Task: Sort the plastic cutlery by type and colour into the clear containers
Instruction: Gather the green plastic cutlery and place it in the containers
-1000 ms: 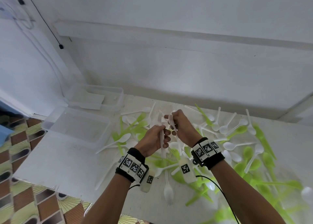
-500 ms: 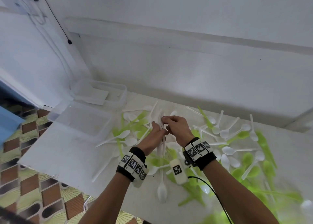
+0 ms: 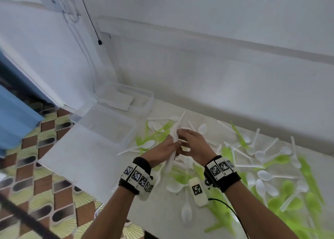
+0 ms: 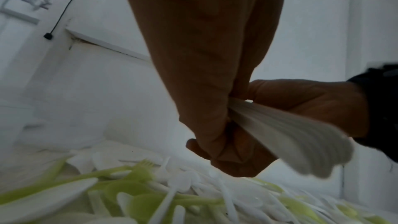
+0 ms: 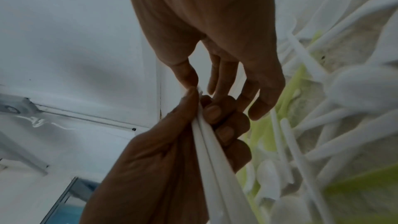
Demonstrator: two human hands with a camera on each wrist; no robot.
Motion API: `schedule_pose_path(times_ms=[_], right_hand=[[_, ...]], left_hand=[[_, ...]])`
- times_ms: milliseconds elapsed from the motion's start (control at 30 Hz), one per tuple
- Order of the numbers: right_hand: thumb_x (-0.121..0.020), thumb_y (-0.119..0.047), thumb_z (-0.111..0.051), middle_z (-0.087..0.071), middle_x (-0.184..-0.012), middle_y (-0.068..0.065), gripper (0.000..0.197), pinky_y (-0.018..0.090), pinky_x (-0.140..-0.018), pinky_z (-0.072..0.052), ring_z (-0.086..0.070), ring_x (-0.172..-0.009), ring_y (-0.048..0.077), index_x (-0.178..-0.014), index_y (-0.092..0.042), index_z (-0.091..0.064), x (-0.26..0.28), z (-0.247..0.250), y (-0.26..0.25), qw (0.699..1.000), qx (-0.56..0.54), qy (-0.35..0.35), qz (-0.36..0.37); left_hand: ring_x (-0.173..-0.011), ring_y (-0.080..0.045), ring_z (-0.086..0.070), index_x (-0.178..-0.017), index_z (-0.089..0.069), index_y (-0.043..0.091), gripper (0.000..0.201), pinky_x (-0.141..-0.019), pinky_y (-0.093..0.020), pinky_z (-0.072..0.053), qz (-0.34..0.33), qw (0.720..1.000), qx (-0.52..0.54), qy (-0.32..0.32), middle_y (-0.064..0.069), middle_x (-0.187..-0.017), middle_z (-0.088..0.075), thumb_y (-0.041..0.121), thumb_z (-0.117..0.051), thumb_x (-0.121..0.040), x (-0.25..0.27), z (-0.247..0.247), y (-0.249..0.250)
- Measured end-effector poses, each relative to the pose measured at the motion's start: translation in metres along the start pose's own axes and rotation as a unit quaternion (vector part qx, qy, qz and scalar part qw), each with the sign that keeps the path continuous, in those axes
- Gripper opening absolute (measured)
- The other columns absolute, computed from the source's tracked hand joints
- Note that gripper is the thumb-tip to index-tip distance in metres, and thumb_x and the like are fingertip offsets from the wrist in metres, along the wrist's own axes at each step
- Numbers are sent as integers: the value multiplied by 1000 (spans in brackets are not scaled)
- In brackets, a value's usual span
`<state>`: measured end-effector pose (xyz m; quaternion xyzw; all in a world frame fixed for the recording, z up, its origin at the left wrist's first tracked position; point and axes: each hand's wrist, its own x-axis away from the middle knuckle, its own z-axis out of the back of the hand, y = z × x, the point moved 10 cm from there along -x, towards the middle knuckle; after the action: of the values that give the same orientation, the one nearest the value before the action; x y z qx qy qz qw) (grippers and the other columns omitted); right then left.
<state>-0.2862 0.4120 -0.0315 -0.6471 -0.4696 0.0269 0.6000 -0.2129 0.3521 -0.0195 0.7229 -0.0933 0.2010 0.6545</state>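
Both hands have drifted left toward the two clear plastic containers (image 3: 115,128) at the table's far left. Curled round a bundle of white plastic cutlery handles (image 3: 172,148), the left hand (image 3: 162,151) keeps like pieces together; the right hand (image 3: 194,145) pinches the bundle's top, probably squaring it. Only square coded wrist markers (image 3: 219,167) show; no writing is readable.

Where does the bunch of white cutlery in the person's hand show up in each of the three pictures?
Head: the white bunch sits mid-frame, held in the left hand, right hand touching its top.
Left wrist: it fans out right of centre, below the wrist.
Right wrist: its handles run from centre to the bottom edge.
Shared landmark: the loose green and white cutlery on the table.
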Motion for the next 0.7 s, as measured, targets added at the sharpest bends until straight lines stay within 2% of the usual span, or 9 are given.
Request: schedule_pose_path(times_ms=[100,200,267,333,367,433,500,600,700], right_hand=[[-103,-22,-52,-73,-120,5,28,42,-77,-53,-67,-94,20,-122,-7,-66,-11,-36,-5,998,-32,-58,5],[-102,-23,-53,-72,-99,0,28,38,-67,-53,-63,-77,19,-118,-4,-66,-26,-64,-9,997,-66,-49,-2],[-100,-22,-57,-65,-85,2,21,32,-59,-47,-57,-66,16,-110,-5,-66,-39,-80,-12,995,-98,-18,2],[-100,-21,-56,-63,-81,4,21,31,-55,-43,-57,-63,15,-96,-5,-69,-50,-95,-20,991,-131,8,14],[-101,-21,-55,-66,-85,5,23,31,-58,-45,-60,-68,16,-93,-7,-70,-56,-101,-23,989,-144,21,20],[-102,-23,-54,-73,-101,5,22,34,-72,-50,-65,-88,20,-99,-9,-71,-66,-110,-29,986,-156,36,36],[-102,-26,-54,-73,-116,5,20,37,-78,-50,-64,-96,23,-108,-11,-66,-74,-121,-32,985,-162,27,44],[-105,-34,-52,-72,-122,5,20,34,-66,-49,-62,-81,22,-112,-17,-58,-81,-145,-32,985,-166,-15,46],[-105,-40,-47,-70,-102,4,44,34,-59,-52,-62,-68,17,-131,-7,-60,-89,-169,-30,982,-177,-50,35]], left_hand=[[-75,-10,-50,-144,-36,25,37,-68,-25,-45,-7,1000,16,-24,-1,-88,-54,28,-44,-108,4,22,11],[-71,-11,-50,-121,-52,16,24,-62,-22,-46,-5,998,56,-26,2,-80,-53,33,-49,-104,8,55,18],[-67,-13,-45,-105,-51,13,27,-58,-22,-40,-2,996,82,-29,3,-73,-47,40,-50,-101,6,79,21],[-64,-13,-44,-99,-50,10,36,-56,-22,-38,7,995,97,-39,1,-72,-45,45,-44,-105,3,98,21],[-62,-13,-45,-97,-50,8,40,-55,-23,-39,16,994,99,-45,0,-72,-46,46,-41,-106,2,107,22],[-58,-13,-41,-92,-46,10,39,-53,-23,-36,19,993,101,-60,0,-70,-42,44,-38,-108,2,120,25],[-55,-12,-31,-86,-42,14,36,-50,-22,-27,12,991,123,-59,0,-69,-32,40,-35,-109,1,132,30],[-54,-15,-34,-92,-43,12,30,-48,-24,-28,17,987,159,-35,-4,-68,-36,34,-34,-110,-4,150,34],[-44,-12,-36,-100,-44,10,25,-35,-16,-24,26,982,187,3,-3,-65,-41,31,-34,-109,-4,171,38]])
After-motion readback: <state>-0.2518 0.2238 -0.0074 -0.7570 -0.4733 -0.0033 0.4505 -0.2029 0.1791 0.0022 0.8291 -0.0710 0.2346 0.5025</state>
